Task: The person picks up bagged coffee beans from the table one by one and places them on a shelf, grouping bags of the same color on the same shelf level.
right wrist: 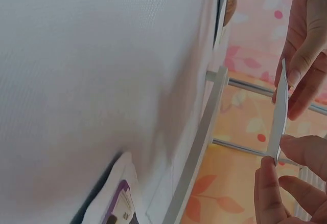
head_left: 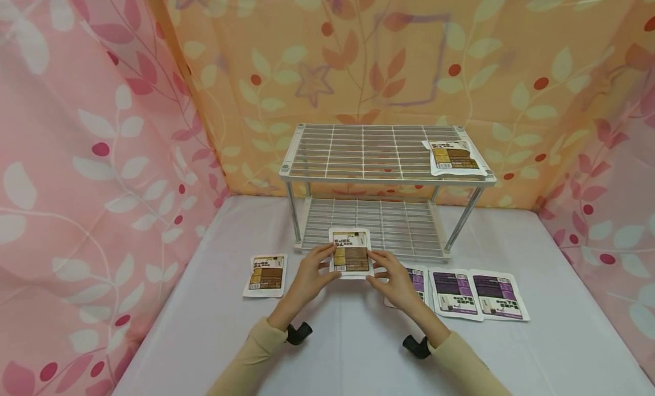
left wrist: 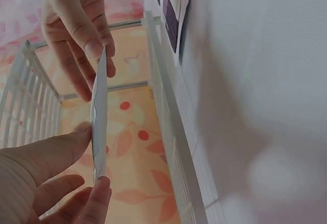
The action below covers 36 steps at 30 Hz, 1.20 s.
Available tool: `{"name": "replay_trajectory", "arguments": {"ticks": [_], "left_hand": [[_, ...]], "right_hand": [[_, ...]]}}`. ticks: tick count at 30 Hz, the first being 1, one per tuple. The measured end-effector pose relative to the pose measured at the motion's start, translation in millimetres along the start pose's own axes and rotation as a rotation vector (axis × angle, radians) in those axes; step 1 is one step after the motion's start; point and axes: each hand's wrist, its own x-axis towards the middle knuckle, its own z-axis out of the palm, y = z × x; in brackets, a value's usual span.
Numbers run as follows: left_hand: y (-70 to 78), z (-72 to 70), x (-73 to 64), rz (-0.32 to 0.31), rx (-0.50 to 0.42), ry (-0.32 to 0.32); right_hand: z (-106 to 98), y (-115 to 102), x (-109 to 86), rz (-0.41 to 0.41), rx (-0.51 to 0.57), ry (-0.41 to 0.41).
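Between both hands a flat brown-and-white packet (head_left: 351, 254) is held up in front of the rack. My left hand (head_left: 312, 271) pinches its left edge between thumb and fingers, and my right hand (head_left: 393, 279) pinches the right edge. Edge-on, the packet (left wrist: 99, 111) looks thin in the left wrist view, with a hand at each end. The white wire rack (head_left: 353, 157) has two tiers. Another brown packet (head_left: 455, 158) lies on the right end of its top tier. A third brown packet (head_left: 266, 275) lies on the table to the left of my left hand.
Several purple-and-white packets (head_left: 455, 293) lie in a row on the white table (head_left: 348, 350), right of centre; my right hand partly covers the nearest one. Patterned cloth (head_left: 358, 54) hangs behind the rack and at both sides. The rack's front legs stand beyond my hands.
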Motion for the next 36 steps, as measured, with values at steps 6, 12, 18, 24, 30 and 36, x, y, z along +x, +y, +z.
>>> {"name": "replay_trajectory", "arguments": {"ticks": [6,12,18,24,30,36], "left_hand": [[6.0,4.2,3.6,0.017,-0.002,0.012],[10.6,6.9,7.8,0.034,0.001,0.018],[15.8,7.9,11.5,0.052,0.028,0.025],[23.0,7.6,15.4,0.085,0.047,0.037],[31.0,6.9,18.7,0.112,0.092,0.050],[38.2,6.0,22.5,0.131,0.127,0.063]], "right_hand": [[-7,-2,0.7,-0.031,-0.020,0.038],[-14,-2,1.4,-0.074,-0.020,0.061],[-22,-7,2.3,-0.083,-0.025,0.064],[-28,-11,3.8,-0.093,-0.032,0.081],[-35,-28,5.1,-0.137,0.000,0.106],[-40,-30,6.8,-0.133,-0.019,0.115]]}}
